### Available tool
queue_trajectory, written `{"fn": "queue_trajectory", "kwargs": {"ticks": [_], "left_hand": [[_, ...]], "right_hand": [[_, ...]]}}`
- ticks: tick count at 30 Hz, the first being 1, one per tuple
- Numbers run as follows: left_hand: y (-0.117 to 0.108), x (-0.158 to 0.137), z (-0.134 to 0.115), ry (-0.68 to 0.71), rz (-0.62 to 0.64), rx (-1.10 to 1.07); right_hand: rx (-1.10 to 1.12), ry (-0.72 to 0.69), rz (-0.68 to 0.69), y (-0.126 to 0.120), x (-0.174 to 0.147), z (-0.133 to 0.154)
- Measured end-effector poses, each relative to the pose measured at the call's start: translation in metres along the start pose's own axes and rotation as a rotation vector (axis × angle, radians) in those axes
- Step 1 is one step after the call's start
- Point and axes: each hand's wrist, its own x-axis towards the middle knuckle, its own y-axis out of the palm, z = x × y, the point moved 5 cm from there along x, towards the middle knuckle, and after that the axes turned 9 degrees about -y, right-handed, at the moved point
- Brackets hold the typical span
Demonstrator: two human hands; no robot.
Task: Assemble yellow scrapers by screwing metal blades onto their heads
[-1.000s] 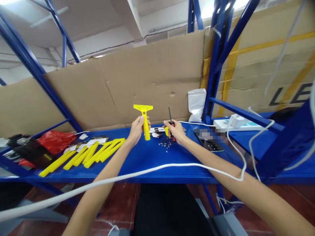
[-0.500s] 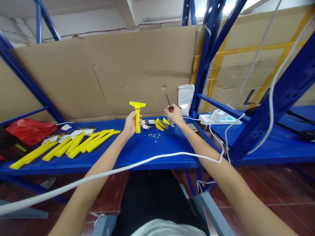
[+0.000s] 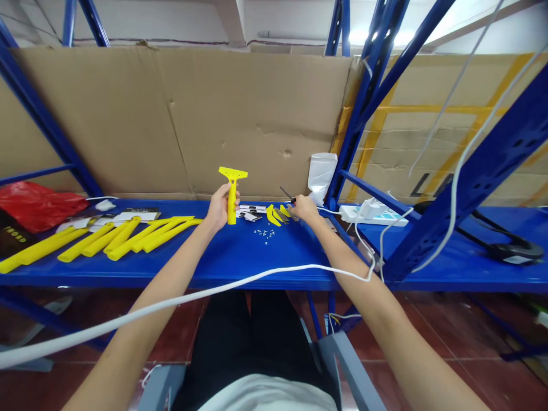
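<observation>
- Grey chair armrest [image 3: 349, 365], nearest, beside dark trousers [image 3: 252, 337].
- White cable [image 3: 257, 275], one length, slung across the view in front of both forearms.
- Blue table [image 3: 240, 260], bearing most of the items below.
- Yellow handles [image 3: 128, 237], several, lying slantwise side by side on the left part of the table.
- Screws [image 3: 265, 233], small, loose, scattered on the table between the two hands (too small to count reliably).
- Left hand [image 3: 220, 206], fingers wrapped closed around the handle of one yellow scraper.
- Yellow scraper [image 3: 232, 197], upright in that grip, wide flat head uppermost, raised in front of the cardboard.
- Right hand [image 3: 305, 206], fingers curled in around a screwdriver; whether they also touch the pieces just beside them cannot be told.
- Screwdriver [image 3: 287, 194], dark shaft pointing up and to the left, handle mostly hidden by the hand.
- Yellow pieces [image 3: 273, 216], short, lying between the hands, nearer the right.
- White and black pieces [image 3: 250, 212], a small cluster just right of the scraper.
- Power strip [image 3: 372, 215], white, on the right, with a plug and cords.
- White bag [image 3: 322, 176], standing beside a blue post.
- Cardboard [image 3: 257, 114], upright behind everything listed.
</observation>
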Motion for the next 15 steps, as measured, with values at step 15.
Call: {"fn": "queue_trajectory", "kwargs": {"ticks": [15], "left_hand": [[0.014,-0.007,0.012,-0.057,0.159,0.146]], "right_hand": [[0.116,0.057,0.245,0.021,0.013,-0.008]]}}
